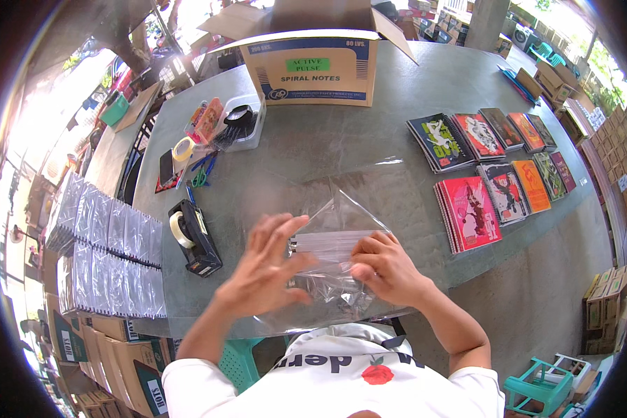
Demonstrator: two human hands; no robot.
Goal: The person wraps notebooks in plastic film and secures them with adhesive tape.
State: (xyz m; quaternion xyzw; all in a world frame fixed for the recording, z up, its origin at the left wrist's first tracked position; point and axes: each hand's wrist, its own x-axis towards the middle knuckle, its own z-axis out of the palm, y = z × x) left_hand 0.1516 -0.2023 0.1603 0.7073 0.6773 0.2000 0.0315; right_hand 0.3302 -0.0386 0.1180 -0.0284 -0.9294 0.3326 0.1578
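head view: the left hand (273, 259) is open, fingers spread and a little blurred, its thumb by the wire-bound end of a white-edged stack (331, 245); i cannot tell whether it touches. the right hand (390, 268) is curled, thumb and forefinger seeming to pinch clear film (338, 214) at the stack's other end. the stack lies on that film near the table's (313, 139) closest edge, a loose flap peaked beyond it. i'd judge the folding goes best with the right hand pinning the fold while the left pulls the film taut and flat (slack leaves wrinkles), and tape (179, 233) laid only when the edges are snug.

counting outward: one black tape dispenser (200, 240) to the left; two rows of glossy bundles (111, 261) past it, too shiny to number surely; one pair of green-handled scissors (200, 179); one clear tub (247, 141); one open carton (313, 73) at the far side; at right, ten piles of notebooks (470, 212), five per row.
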